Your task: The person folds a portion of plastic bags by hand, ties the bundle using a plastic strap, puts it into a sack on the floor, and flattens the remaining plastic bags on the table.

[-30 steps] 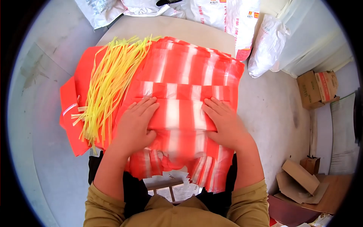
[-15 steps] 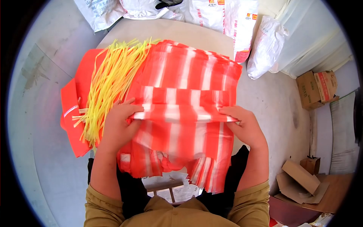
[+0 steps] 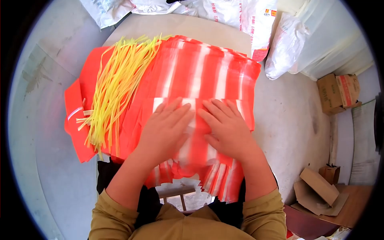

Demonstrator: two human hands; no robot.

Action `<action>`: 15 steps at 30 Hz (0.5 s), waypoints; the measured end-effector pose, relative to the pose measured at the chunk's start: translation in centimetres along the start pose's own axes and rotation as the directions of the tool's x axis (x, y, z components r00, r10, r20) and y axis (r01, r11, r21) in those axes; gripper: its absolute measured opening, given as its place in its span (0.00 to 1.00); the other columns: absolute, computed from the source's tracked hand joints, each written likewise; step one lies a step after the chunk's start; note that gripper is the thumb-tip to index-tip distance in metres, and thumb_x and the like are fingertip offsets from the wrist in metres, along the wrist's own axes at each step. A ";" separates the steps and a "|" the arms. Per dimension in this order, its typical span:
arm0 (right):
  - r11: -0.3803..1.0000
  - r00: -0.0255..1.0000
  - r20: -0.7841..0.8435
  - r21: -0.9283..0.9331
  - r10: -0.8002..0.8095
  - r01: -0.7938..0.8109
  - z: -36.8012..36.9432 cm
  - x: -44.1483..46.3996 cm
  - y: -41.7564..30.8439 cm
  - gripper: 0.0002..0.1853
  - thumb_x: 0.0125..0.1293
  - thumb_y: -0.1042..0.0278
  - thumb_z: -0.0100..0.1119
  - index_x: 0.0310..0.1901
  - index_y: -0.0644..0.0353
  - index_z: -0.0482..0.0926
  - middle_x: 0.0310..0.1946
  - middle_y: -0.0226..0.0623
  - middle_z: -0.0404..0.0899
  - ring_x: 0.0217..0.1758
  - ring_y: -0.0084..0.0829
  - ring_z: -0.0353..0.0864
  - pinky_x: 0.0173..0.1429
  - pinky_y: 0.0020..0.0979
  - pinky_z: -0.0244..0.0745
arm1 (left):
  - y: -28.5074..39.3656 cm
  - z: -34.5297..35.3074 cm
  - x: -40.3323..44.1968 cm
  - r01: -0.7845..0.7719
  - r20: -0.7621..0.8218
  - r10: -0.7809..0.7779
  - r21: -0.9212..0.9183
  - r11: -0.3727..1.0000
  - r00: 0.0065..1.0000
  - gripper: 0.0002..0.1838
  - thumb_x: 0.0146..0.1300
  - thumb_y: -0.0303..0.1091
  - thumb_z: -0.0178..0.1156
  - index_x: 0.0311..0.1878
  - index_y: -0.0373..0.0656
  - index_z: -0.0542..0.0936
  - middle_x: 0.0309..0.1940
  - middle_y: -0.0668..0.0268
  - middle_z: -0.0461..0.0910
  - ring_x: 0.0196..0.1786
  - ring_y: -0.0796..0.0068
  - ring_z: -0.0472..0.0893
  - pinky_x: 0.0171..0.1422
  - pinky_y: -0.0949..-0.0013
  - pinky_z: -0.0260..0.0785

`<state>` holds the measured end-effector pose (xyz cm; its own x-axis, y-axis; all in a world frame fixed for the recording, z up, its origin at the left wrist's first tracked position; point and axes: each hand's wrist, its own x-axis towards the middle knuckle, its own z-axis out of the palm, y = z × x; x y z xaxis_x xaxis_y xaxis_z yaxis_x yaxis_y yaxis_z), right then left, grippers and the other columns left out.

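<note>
Lying on a pale surface [image 3: 180, 24], a stack of red-and-white striped sheeting [image 3: 200, 76] is noted directly before the wearer. Its long axis is carried from near to far – the stripes run the same way, with the far ends inclined slightly to the right. An upper panel is laid across the near half, its straight far edge set crosswise to the stripes. Pleated ends [image 3: 224, 182] are hung past the near side, pointed toward the wearer's lap.

The middle of the panel is covered by the left hand [image 3: 166, 130] and the right hand [image 3: 226, 130], both laid flat, palms down, just beside each other. Fingers are extended forward and slightly spread, each set slanted toward the other.

The left flank is obstructed by a bundle of yellow strips [image 3: 122, 88], laid lengthwise, its near end turned left, over plain red sheeting [image 3: 90, 66]. Beyond the far edge, printed white sacks [image 3: 224, 14] are ranged; a further white sack [image 3: 286, 46] is stood at far right. A cardboard box [image 3: 330, 96] and an opened carton [image 3: 320, 186] are observed well apart, to the right.
</note>
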<state>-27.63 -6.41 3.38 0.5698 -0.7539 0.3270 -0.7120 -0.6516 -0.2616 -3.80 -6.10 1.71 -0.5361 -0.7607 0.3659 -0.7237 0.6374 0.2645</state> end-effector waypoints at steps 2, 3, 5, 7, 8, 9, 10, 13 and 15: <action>0.997 1.000 0.009 -0.072 -0.012 0.012 1.3 -0.2 0.2 0.32 0.55 0.74 0.68 0.65 0.63 0.78 0.68 0.45 0.77 0.73 0.47 0.74 0.78 0.49 0.67 | 0.3 1.7 0.1 -0.020 -0.006 0.021 0.022 1.000 1.000 0.29 0.59 0.28 0.70 0.67 0.42 0.80 0.69 0.59 0.80 0.76 0.55 0.75 0.80 0.47 0.65; 0.997 1.000 0.004 -0.078 -0.016 0.016 1.6 -0.2 0.3 0.31 0.56 0.75 0.68 0.65 0.64 0.78 0.68 0.46 0.77 0.73 0.47 0.74 0.77 0.49 0.68 | 0.2 2.1 0.2 -0.024 -0.009 0.024 0.058 0.998 1.000 0.29 0.59 0.28 0.70 0.67 0.41 0.80 0.69 0.58 0.80 0.75 0.55 0.75 0.79 0.48 0.66; 0.995 1.000 -0.006 -0.093 -0.024 0.023 1.9 -0.2 0.6 0.31 0.56 0.76 0.66 0.65 0.65 0.78 0.67 0.46 0.77 0.73 0.47 0.75 0.76 0.48 0.69 | 0.2 2.6 0.4 -0.032 -0.016 0.034 0.130 0.991 0.999 0.28 0.59 0.29 0.69 0.66 0.40 0.80 0.68 0.58 0.81 0.74 0.56 0.76 0.79 0.48 0.66; 0.997 1.000 0.017 -0.082 -0.004 0.005 2.0 -0.4 0.8 0.30 0.58 0.74 0.66 0.66 0.65 0.77 0.67 0.47 0.77 0.72 0.48 0.75 0.75 0.47 0.71 | 0.0 3.1 0.3 -0.031 -0.040 0.038 0.162 0.986 0.999 0.27 0.60 0.28 0.66 0.65 0.39 0.80 0.67 0.58 0.81 0.73 0.56 0.77 0.78 0.49 0.67; 0.997 1.000 0.030 -0.075 0.006 -0.004 2.0 -0.4 0.8 0.30 0.59 0.74 0.66 0.66 0.65 0.77 0.67 0.48 0.77 0.72 0.48 0.76 0.75 0.47 0.72 | -0.1 3.2 0.3 -0.029 -0.051 0.039 0.178 0.984 0.998 0.26 0.61 0.28 0.65 0.65 0.38 0.80 0.67 0.57 0.81 0.73 0.56 0.78 0.77 0.49 0.68; 0.998 1.000 0.001 -0.067 0.004 -0.004 2.0 -0.4 0.7 0.30 0.60 0.73 0.66 0.66 0.65 0.77 0.67 0.49 0.77 0.71 0.49 0.76 0.74 0.47 0.72 | 0.1 3.1 0.4 -0.023 -0.046 0.032 0.186 0.982 0.998 0.26 0.61 0.28 0.65 0.65 0.38 0.80 0.67 0.57 0.81 0.72 0.56 0.78 0.77 0.50 0.68; 0.998 1.000 -0.027 -0.058 0.002 -0.004 2.1 -0.2 0.4 0.29 0.62 0.73 0.65 0.66 0.65 0.77 0.67 0.50 0.78 0.71 0.49 0.76 0.74 0.46 0.73 | 0.3 3.0 0.4 -0.017 -0.040 0.025 0.193 0.981 0.999 0.25 0.62 0.28 0.64 0.64 0.38 0.80 0.67 0.57 0.81 0.72 0.56 0.78 0.76 0.50 0.69; 0.987 0.997 -0.071 -0.158 -0.017 0.006 3.6 0.2 -0.2 0.27 0.66 0.73 0.62 0.67 0.67 0.76 0.66 0.52 0.78 0.71 0.50 0.77 0.74 0.45 0.74 | 0.5 3.3 0.5 -0.009 -0.032 0.016 0.215 0.977 0.999 0.25 0.64 0.27 0.62 0.65 0.38 0.80 0.67 0.56 0.81 0.72 0.56 0.78 0.76 0.51 0.69; 0.976 0.997 -0.076 -0.219 -0.027 0.009 4.3 -0.2 0.2 0.25 0.67 0.74 0.60 0.66 0.68 0.76 0.66 0.53 0.78 0.70 0.50 0.77 0.73 0.44 0.74 | 0.5 3.7 0.4 -0.014 -0.023 0.020 0.224 0.975 1.000 0.25 0.66 0.28 0.60 0.67 0.38 0.79 0.68 0.56 0.80 0.72 0.56 0.78 0.76 0.52 0.69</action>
<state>-26.11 -6.79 -0.68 0.5557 -0.7278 0.4018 -0.7793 -0.6244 -0.0531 -5.97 -6.59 -1.27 -0.5403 -0.7447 0.3918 -0.7949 0.6045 0.0528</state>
